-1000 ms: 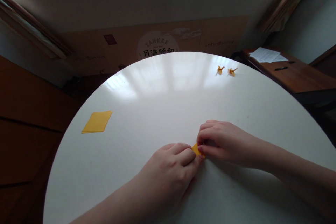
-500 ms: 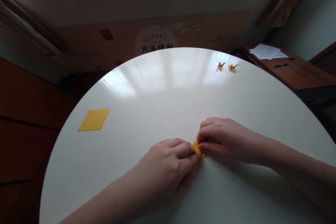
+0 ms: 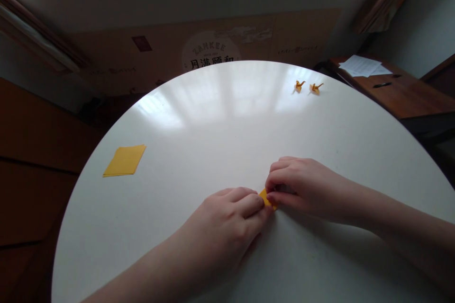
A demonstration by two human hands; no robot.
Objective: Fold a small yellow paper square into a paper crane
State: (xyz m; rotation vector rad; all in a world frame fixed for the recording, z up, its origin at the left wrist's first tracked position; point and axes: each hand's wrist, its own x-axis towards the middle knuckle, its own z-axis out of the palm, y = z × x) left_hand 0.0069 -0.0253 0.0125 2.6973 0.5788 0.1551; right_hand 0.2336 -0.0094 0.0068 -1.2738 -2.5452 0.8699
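A small piece of folded yellow paper (image 3: 264, 195) lies at the near middle of the white table (image 3: 213, 151), mostly covered by my fingers. From the left, my left hand (image 3: 236, 220) is closed on its near side, thumb and forefinger pressed down on it. On its right side, my right hand (image 3: 293, 182) pinches the paper between thumb and curled fingers. The fold beneath the fingertips is hidden. Two folded yellow paper cranes (image 3: 299, 86) stand side by side near the table's far right edge.
A stack of yellow square paper (image 3: 125, 160) lies at the left of the table. Beyond the right edge is a brown wooden desk (image 3: 419, 97) with white sheets (image 3: 360, 65) and a dark pen (image 3: 382, 85). A printed cardboard panel (image 3: 167, 54) stands behind the table.
Both hands stay on the folded paper. The left thumb and fingers have shifted slightly, and less of the paper shows. The whole view has moved a little.
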